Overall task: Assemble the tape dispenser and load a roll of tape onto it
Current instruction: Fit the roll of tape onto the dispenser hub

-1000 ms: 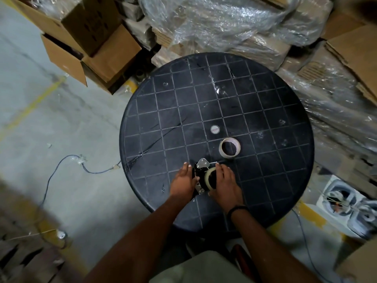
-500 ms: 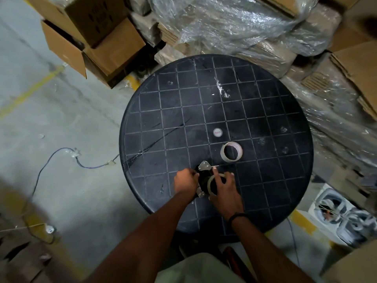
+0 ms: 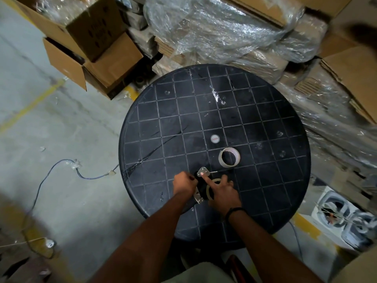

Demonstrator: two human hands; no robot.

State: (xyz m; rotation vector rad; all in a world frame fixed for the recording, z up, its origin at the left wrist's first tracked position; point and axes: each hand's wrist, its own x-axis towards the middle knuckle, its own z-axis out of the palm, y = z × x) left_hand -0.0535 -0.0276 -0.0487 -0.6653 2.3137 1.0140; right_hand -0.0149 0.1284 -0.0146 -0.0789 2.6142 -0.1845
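Note:
A black tape dispenser (image 3: 201, 185) with a shiny metal plate (image 3: 203, 171) lies near the front of the round black table (image 3: 265, 190). A tape roll (image 3: 210, 190) sits on the dispenser, mostly under my right hand (image 3: 223, 194). That hand lies over the roll with its forefinger stretched out onto the metal plate. My left hand (image 3: 184, 183) is closed in a fist on the dispenser's left side. A second, whitish tape roll (image 3: 229, 157) lies flat on the table just beyond.
A small round white cap (image 3: 215, 138) sits at the table's centre. Plastic-wrapped cardboard stacks (image 3: 224, 33) crowd the far and right sides. Open cardboard boxes (image 3: 95, 54) stand at the far left. A thin cable (image 3: 61, 170) runs across the concrete floor on the left.
My left hand has closed from flat fingers into a fist on the dispenser. My right forefinger has stretched forward onto the metal plate. The view has shifted.

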